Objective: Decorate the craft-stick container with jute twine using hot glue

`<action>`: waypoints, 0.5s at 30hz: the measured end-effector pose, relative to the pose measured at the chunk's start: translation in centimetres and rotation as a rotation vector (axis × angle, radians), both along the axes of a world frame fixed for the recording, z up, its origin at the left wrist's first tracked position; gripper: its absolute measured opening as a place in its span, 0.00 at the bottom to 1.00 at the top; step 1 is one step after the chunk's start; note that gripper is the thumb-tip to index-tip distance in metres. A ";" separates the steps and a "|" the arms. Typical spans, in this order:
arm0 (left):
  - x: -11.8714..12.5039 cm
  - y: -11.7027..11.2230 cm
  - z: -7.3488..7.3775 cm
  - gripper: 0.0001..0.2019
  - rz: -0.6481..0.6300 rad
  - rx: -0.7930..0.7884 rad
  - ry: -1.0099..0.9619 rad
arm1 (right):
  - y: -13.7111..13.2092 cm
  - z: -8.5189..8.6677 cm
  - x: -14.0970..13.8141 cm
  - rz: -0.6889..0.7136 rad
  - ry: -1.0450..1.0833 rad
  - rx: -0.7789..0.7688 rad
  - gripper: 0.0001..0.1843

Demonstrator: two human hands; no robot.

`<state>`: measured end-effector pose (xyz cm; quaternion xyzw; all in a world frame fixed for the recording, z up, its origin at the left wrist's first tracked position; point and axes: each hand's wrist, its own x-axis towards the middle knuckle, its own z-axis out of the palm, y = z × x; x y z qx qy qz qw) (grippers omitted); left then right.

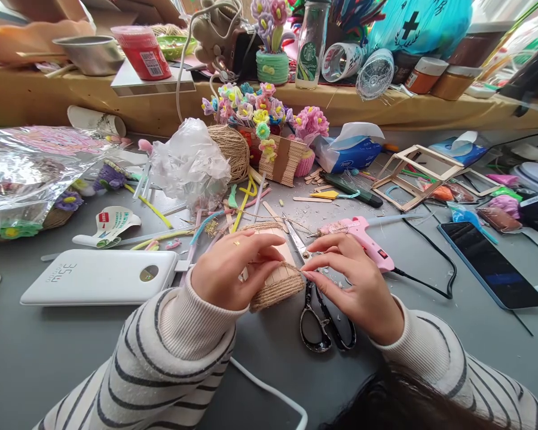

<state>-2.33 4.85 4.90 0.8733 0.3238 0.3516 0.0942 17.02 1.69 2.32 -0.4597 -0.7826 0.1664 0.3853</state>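
My left hand (231,272) is closed with thumb and finger pinched at the top edge of a small frame of wooden craft sticks wrapped in jute twine (277,291). My right hand (352,278) pinches a strand of the twine at the frame's right corner, thumb against fingers. Part of the frame is hidden behind my left hand. Black-handled scissors (316,337) lie beside the frame, their handles below my right hand and the blades pointing away. A pink hot glue gun (373,245) lies just beyond my right hand.
A white power bank (101,278) sits on the left, a phone (493,263) on the right. Beyond are a twine ball (231,149), crumpled clear plastic (188,161), a stick frame (406,194) and pipe-cleaner flowers (251,110). The glue gun's black cord (430,292) loops rightward.
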 end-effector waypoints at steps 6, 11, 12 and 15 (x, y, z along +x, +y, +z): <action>-0.1 0.1 0.1 0.11 0.005 -0.014 0.007 | -0.1 0.0 -0.1 -0.003 0.001 0.011 0.05; -0.1 0.2 0.0 0.12 -0.003 -0.018 0.003 | -0.2 0.0 -0.1 -0.007 -0.005 0.026 0.05; -0.2 0.2 0.0 0.12 0.000 -0.021 0.003 | -0.2 0.0 -0.1 -0.010 -0.007 0.030 0.05; -0.2 0.2 -0.1 0.12 -0.004 -0.024 0.003 | -0.3 0.0 -0.2 -0.022 -0.012 0.044 0.05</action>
